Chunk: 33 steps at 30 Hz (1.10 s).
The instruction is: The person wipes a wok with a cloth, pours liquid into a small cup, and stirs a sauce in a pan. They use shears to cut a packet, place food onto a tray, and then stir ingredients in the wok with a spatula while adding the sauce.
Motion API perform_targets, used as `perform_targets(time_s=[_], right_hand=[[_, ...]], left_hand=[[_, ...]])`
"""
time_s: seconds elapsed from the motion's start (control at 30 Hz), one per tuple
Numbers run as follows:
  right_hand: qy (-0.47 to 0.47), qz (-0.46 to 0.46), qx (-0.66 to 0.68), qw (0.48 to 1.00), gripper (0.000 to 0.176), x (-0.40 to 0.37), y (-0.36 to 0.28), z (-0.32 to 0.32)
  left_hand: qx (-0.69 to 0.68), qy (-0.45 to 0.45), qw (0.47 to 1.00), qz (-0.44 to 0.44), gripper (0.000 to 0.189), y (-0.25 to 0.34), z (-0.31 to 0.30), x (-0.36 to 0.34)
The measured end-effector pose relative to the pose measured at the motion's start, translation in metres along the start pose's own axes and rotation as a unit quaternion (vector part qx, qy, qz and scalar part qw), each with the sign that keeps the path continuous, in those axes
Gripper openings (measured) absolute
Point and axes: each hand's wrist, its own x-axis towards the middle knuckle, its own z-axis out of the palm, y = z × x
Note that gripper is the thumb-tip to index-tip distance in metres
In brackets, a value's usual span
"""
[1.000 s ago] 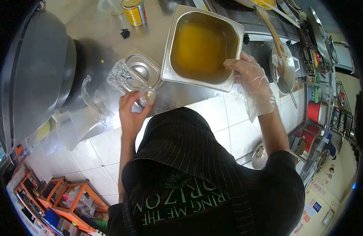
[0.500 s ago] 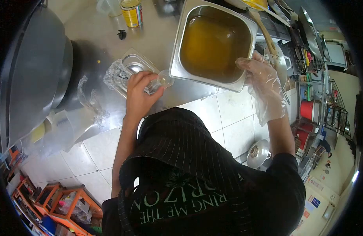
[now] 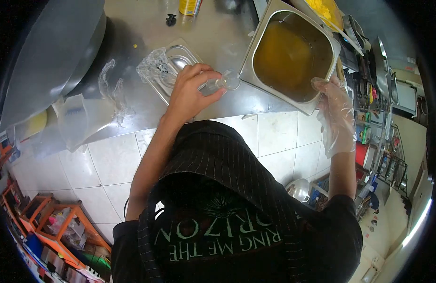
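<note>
Bare, my left hand [image 3: 194, 89] is closed round a small clear plastic cup [image 3: 220, 84] over the steel table's front part. My right hand [image 3: 335, 106], in a clear plastic glove, grips the right rim of a square steel pan [image 3: 255, 87]. Yellow-brown liquid [image 3: 289, 59] fills part of the pan, whose left corner is close to the cup. Behind my left hand lies a steel lid [image 3: 180, 56], with crumpled clear plastic [image 3: 154, 65] on its left side.
On the steel table [image 3: 133, 28] stand a large grey pot [image 3: 53, 52] at left and a yellow can [image 3: 189, 6] at the back. A small black object [image 3: 171, 20] lies near the can. Yellow food [image 3: 322, 8] is at back right. Orange shelving [image 3: 62, 221] stands at lower left.
The view has shifted, so the table's things sit further right and higher. Both hands still hold the cup and the pan; the pan appears more turned.
</note>
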Motion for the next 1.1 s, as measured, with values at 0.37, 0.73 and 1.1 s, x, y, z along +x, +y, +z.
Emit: perform_targets(time_s=[0.37,0.73,1.1], right_hand=[[0.012,-0.015,-0.037,0.999,0.03,0.001,-0.002,-0.003],[0.063,-0.026,-0.099,0.993,0.037,0.0,-0.009,0.006],[0.048,-0.032,-0.022,0.998,0.024,0.007,-0.005,0.013]], left_hand=[[-0.005,0.001,1.0,0.013,0.023,0.001,0.0,0.001],[0.009,0.001,1.0,0.009,0.024,-0.001,-0.001,-0.004],[0.02,-0.004,1.0,0.007,0.021,-0.005,-0.004,-0.004]])
